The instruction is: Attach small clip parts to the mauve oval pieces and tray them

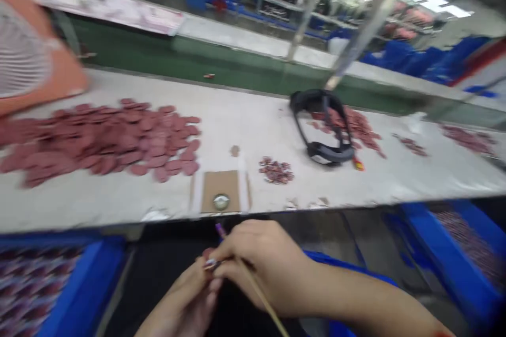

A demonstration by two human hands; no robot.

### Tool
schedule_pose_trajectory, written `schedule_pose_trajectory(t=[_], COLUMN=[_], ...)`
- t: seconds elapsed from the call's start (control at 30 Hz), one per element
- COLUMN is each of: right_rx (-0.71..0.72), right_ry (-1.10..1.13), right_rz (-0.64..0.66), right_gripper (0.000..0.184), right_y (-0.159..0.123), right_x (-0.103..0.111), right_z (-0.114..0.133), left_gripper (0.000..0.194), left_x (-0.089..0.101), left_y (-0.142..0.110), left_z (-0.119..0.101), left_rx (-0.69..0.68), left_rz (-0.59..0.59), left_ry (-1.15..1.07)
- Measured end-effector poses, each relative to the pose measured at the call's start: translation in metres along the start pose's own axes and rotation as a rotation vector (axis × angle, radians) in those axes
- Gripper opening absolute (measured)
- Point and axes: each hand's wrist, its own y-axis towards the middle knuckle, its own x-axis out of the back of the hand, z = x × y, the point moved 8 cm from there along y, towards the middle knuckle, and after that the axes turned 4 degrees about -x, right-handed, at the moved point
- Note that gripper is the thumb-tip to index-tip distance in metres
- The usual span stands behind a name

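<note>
Held: small piece (211,264), too small to identify, pinched between my fingertips, just below the counter's front edge.
Hands: left hand (179,300) and right hand (261,266) close together, both narrow on the piece; stick (255,289) lies along my right hand.
Nearby: counter (98,205) carrying cardboard square (211,192), metal disc (221,201), pink discs (106,139); blue bins (85,289) either side.
Risk: a slack pinch could drop the piece into the dark gap (166,253); the stick could catch the counter edge.
</note>
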Motion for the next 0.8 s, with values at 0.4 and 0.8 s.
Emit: schedule_pose_trajectory(t=[0.4, 0.8], right_rx=[-0.016, -0.058], right_ry=[0.01, 0.016], right_rz=[0.13, 0.166], right_gripper=[0.013, 0.011], right_y=[0.011, 0.027], right_x=[-0.014, -0.017], right_z=[0.001, 0.005], left_gripper=[0.015, 0.02], left_x=[-0.047, -0.046], left_y=[-0.024, -0.023], left_z=[-0.013, -0.021], left_rx=[0.057, 0.061], left_rz=[0.175, 0.22], left_ry=[-0.196, -0.22])
